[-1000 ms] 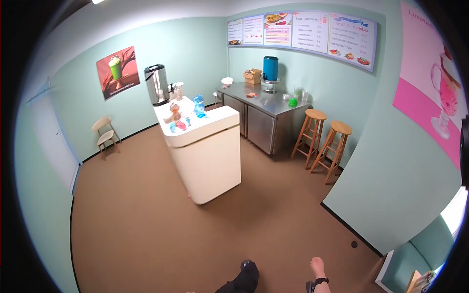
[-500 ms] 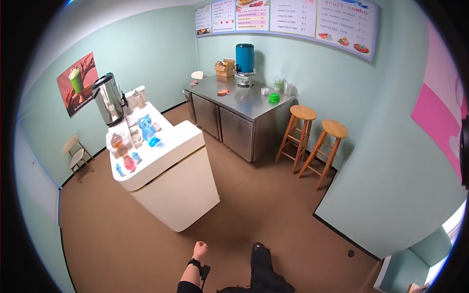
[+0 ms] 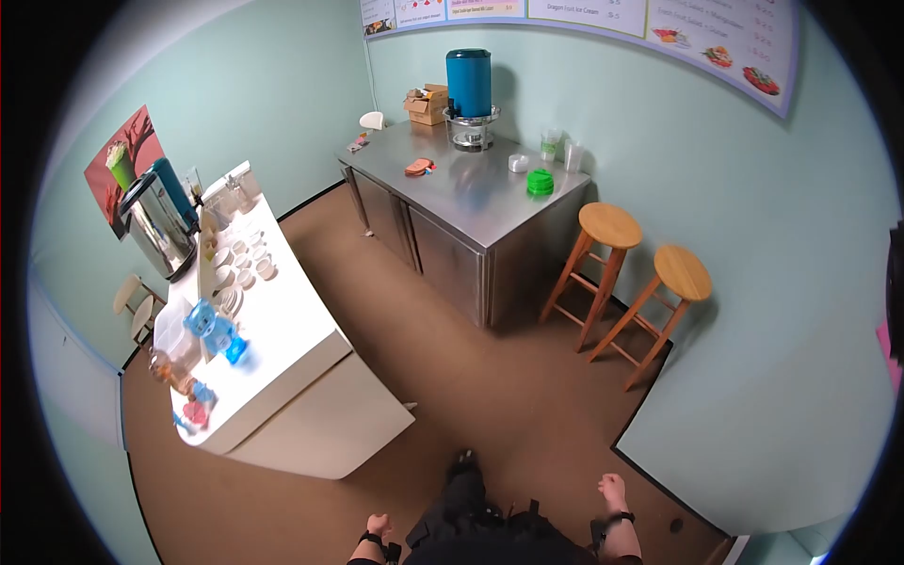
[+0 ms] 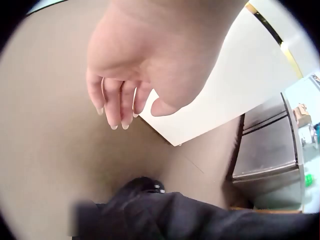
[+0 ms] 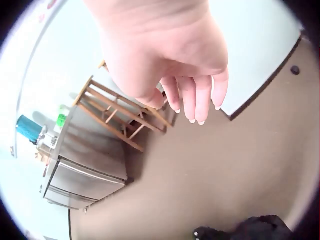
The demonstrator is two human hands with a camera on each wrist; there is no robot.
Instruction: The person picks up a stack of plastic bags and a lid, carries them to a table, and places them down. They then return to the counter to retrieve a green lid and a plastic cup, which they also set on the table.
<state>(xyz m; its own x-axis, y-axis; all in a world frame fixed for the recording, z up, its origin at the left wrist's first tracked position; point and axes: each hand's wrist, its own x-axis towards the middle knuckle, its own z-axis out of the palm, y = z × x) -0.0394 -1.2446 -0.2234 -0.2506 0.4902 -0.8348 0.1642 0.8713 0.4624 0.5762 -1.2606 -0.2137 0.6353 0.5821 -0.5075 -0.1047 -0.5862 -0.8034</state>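
Near the left hand (image 3: 379, 525) — white counter (image 3: 320, 435), apart.

Two hands show, the left hand (image 3: 379, 524) and the right hand (image 3: 613, 491), each holding nothing. Ahead of the right hand stand two wooden stools (image 3: 610, 226). There are two desks: one white desk (image 3: 282, 330) just ahead of the left hand, and one steel desk (image 3: 471, 202) farther ahead. The steel desk carries one blue dispenser (image 3: 468, 83), one cardboard box (image 3: 428, 102) and one green stack of lids (image 3: 540, 182). The white desk carries one steel urn (image 3: 155, 226) and one blue bear-shaped bottle (image 3: 212, 330).
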